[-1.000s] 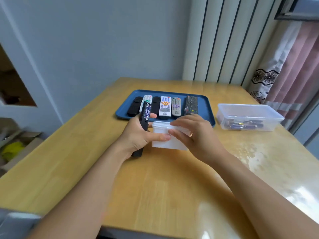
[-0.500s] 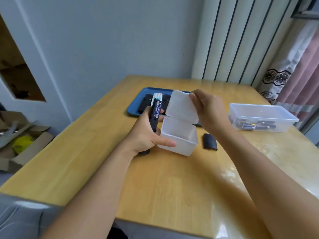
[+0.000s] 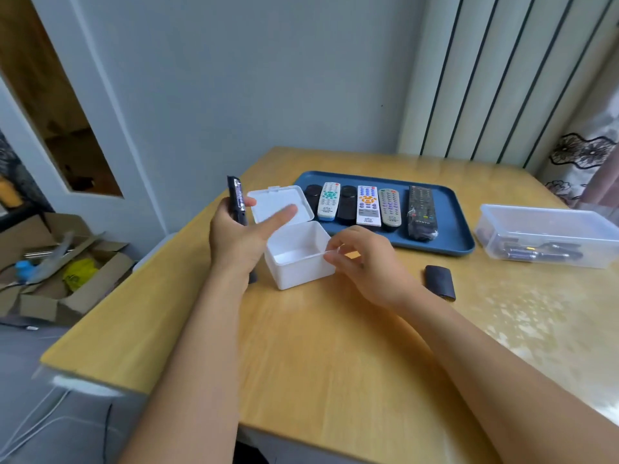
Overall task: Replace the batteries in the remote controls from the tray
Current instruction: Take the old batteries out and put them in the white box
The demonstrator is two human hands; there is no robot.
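In the middle of the frame, the left hand (image 3: pixel 239 241) holds a black remote (image 3: pixel 237 204) standing up, with its back open so the batteries inside show. The thumb and palm grip it, while the other fingers stretch out over the small white box (image 3: pixel 299 259). The box sits on the wooden table (image 3: pixel 318 356) with its lid (image 3: pixel 279 203) flipped up, and it looks empty inside.

The right hand (image 3: pixel 365 262) rests at the right rim of the box. Its fingers are curled there and seem to pinch the edge to keep the box steady.

The remote's black back cover (image 3: pixel 439 282) lies on the table at the right. The blue tray (image 3: pixel 449 242) in the upper middle holds six more remotes. A clear box (image 3: pixel 546 234) with batteries in it sits at the far right.

The step in hand looks like taking out the old batteries. Next, the person likely needs to pull or tip them out of the remote and drop them into the white box.
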